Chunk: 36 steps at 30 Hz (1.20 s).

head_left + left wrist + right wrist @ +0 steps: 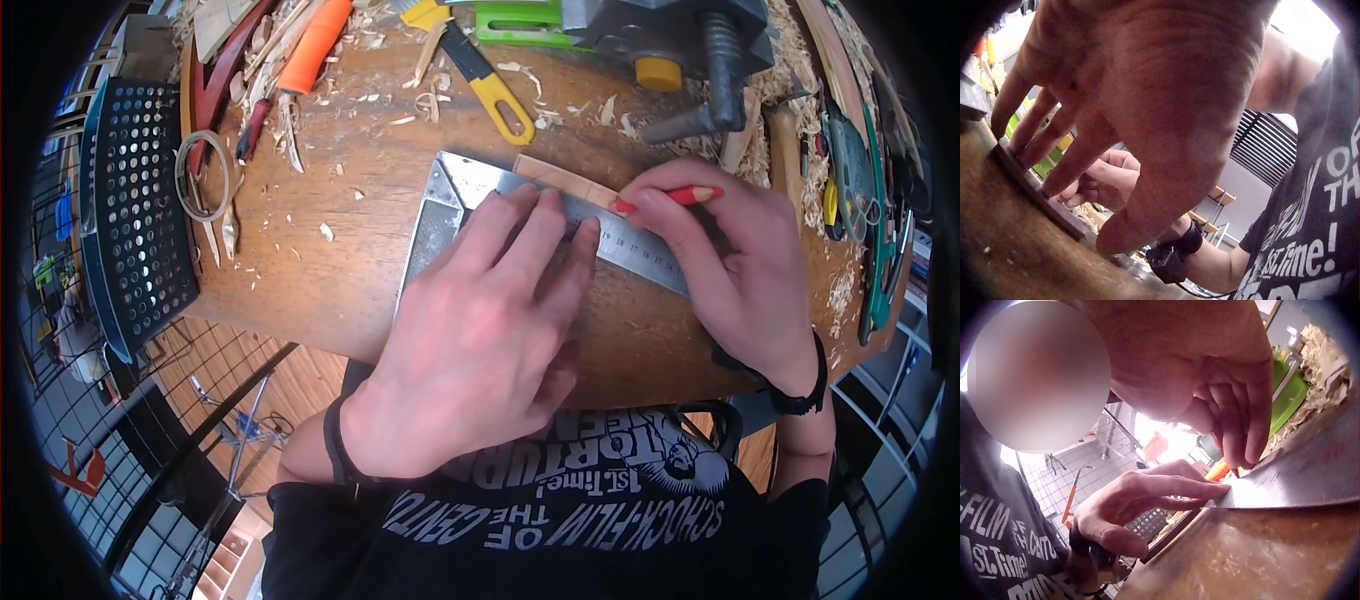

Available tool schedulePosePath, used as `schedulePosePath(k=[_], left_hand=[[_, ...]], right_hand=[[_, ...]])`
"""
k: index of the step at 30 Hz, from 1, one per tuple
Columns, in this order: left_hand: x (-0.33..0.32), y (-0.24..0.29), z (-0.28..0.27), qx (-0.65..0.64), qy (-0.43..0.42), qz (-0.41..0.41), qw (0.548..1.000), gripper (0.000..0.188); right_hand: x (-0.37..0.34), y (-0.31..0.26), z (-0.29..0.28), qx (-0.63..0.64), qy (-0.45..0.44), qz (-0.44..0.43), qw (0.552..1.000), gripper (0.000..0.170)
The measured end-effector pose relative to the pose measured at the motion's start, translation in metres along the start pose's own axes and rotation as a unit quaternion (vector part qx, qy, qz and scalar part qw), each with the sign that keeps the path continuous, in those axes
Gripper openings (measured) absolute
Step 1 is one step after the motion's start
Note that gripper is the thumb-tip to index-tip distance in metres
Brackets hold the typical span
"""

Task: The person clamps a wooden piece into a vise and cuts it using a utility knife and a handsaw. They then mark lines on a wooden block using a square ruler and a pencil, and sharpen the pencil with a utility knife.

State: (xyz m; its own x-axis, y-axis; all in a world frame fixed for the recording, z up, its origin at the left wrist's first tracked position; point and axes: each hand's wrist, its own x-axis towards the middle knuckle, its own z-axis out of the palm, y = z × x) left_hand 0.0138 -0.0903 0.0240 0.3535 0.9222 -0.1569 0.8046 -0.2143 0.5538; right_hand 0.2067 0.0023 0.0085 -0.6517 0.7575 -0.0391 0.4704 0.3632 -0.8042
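Your left hand (470, 320) holds nothing: its fingers are stretched out, tips pressing on the silvery flat metal try square with a number-marked blade (645, 245). That square lies on the worn brown wooden tabletop (325, 285), its blade running toward 4 o'clock from the corner, its thicker grey handle toward 7. Expect it to feel stiff and fairly weighty, with a smooth face that could slide; spread pressure near the handle and midway along the blade. At 1 o'clock from your left hand, a narrow pale wooden strip (567, 180) borders the blade's far edge; whether it runs underneath, you cannot tell. It looks light and rigid, best steadied along its length. Your right hand (750, 250) pinches a slim red wooden pencil (692, 195), light, probably brittle at its point. Curled, papery shavings (432, 103) lie toward 12.
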Motion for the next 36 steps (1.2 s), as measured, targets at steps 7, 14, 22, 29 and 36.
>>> schedulePosePath(k=[7,14,22,29,36], left_hand=[[0.001,0.001,-0.001,0.007,0.006,-0.005,1.0,0.079],[0.002,0.003,-0.001,0.016,0.009,-0.004,1.0,0.076],[0.002,0.004,0.0,0.024,0.018,-0.005,1.0,0.075],[0.003,0.005,0.0,0.031,0.019,-0.007,0.999,0.075],[0.003,0.005,-0.001,0.027,0.021,-0.004,0.999,0.075]], right_hand=[[0.0,-0.002,-0.004,-0.016,-0.01,-0.003,1.0,0.011],[-0.01,0.0,-0.01,-0.02,-0.002,0.011,1.0,0.011],[-0.004,0.0,-0.006,-0.021,-0.011,0.008,1.0,0.011],[-0.02,0.001,-0.019,-0.049,-0.011,0.035,0.998,0.012],[-0.02,0.003,-0.014,-0.044,0.018,-0.007,0.999,0.012]])
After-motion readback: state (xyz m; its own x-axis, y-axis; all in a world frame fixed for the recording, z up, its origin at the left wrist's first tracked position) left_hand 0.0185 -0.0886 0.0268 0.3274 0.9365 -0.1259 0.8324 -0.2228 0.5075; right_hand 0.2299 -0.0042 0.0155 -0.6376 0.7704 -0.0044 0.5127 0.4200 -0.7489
